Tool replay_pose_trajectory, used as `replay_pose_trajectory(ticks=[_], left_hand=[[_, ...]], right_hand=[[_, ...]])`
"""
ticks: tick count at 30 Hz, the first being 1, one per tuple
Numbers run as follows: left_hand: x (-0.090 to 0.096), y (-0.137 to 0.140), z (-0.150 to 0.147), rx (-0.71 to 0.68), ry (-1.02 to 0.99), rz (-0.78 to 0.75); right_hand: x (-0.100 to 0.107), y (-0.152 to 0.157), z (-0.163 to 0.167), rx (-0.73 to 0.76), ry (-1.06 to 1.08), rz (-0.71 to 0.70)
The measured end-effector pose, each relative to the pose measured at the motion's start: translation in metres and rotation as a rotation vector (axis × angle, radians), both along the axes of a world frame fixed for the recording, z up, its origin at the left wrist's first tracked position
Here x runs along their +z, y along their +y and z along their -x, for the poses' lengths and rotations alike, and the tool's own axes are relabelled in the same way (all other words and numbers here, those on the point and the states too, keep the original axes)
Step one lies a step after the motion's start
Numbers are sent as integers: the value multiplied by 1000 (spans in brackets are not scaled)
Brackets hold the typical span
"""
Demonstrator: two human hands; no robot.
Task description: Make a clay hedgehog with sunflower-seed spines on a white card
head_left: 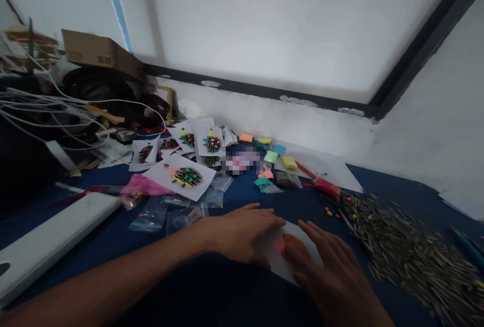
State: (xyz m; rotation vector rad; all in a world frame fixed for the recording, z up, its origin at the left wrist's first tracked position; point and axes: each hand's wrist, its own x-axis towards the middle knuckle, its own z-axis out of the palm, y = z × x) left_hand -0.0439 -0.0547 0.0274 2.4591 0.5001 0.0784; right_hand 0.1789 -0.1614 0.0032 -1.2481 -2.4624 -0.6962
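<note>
A small white sheet of paper [294, 230] lies on the dark blue table between my hands. On it is a flat salmon-orange patch [279, 245] that looks like soft modelling clay. My left hand [244, 234] rests over the sheet's left side, fingers stretched out and nothing held. From the right, my right hand [327, 259] reaches over the paper with its fingers apart. Its thumb is at the orange patch, and whether it presses on it I cannot tell. Part of the sheet is hidden under both hands.
Striped seeds [408, 246] form a large pile at right, beside a red-handled tool [327, 187]. Clay packets [289, 162] and seed-decorated hedgehog pictures [187, 176] lie farther back. Plastic bags [149, 213] and a long white box [60, 241] are at left, cables [49, 103] behind.
</note>
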Motion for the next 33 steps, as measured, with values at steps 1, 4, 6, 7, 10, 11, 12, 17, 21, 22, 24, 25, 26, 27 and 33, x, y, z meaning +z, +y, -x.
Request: replay_pose_trajectory(ticks=[1, 4, 6, 7, 10, 11, 12, 17, 21, 22, 24, 25, 26, 27, 33], left_hand=[[0, 0, 0, 0, -1, -5], [1, 0, 0, 3, 1, -4], [0, 0, 0, 6, 1, 0], [0, 0, 1, 6, 1, 2], [-1, -1, 0, 5, -1, -4], [0, -1, 0, 6, -3, -12], [0, -1, 0, 7, -9, -23], [3, -2, -2, -29, -17, -23], [0, 0, -2, -50, -20, -14], [-1, 1, -1, -50, -23, -17], [-2, 1, -1, -47, -22, -15], [-2, 2, 0, -45, -17, -11], [-2, 1, 0, -44, -14, -7], [-1, 1, 0, -43, -15, -4], [-8, -2, -5, 25, -84, -11]], right_hand=[[1, 0, 0, -3, -2, -10], [2, 0, -1, -15, 21, -5], [2, -1, -3, -7, 43, 5], [2, -1, -3, 5, 47, 11], [1, -1, -2, 39, 30, 39], [0, -1, -2, 42, 23, 51], [0, -1, -2, 40, 18, 61], [-1, -1, -1, 44, 49, 79], [-3, 0, -3, -27, 117, 58], [-4, 1, -4, -56, 122, 47], [-6, 3, -6, -99, 112, 54], [-6, 4, -7, -109, 103, 73], [-7, 5, -7, -117, 95, 98], [-7, 6, -7, -123, 90, 123], [1, 10, -5, -105, 112, 201]])
